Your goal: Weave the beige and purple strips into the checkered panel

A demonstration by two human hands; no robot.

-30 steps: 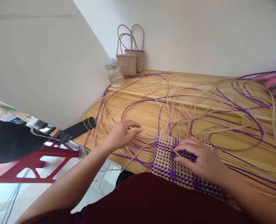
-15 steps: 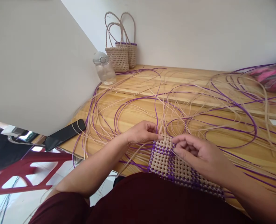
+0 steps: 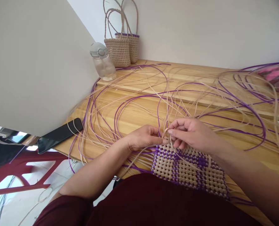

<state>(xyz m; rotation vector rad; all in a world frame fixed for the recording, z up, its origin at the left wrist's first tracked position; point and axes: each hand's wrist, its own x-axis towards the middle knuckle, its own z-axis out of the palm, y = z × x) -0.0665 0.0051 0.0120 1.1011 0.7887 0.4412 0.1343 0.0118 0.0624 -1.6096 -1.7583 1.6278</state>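
A woven mat (image 3: 188, 171) lies in the lower centre of the frame, its lower edge hidden behind the person's dark red shirt (image 3: 139, 201). The part in view is closely knotted in tan squares split by purple bands, so a good share of the weaving looks done. Its upper edge, to judge by the tan strand being worked there, is not finished.

The two hands are close together at that edge. The left hand (image 3: 143, 138) pinches the mat's upper left corner; whether a strand is caught there too is hidden. The right hand (image 3: 192, 135) has a tan strand (image 3: 166, 129) nipped between thumb and finger in a small bend just above the weave, and a loose length crosses the mat's face below.

Much remains unworked: long purple strands (image 3: 254, 112) and tan ones sprawl over the table (image 3: 140, 118), and others stick out from the mat's left and right sides. How many are left cannot be told.

At the top, left of centre, stand two handled bags (image 3: 118, 51) in a like weave, both seemingly complete, with a bottle (image 3: 104, 66) just beside them. A phone (image 3: 60, 135) lies at the table's left edge.
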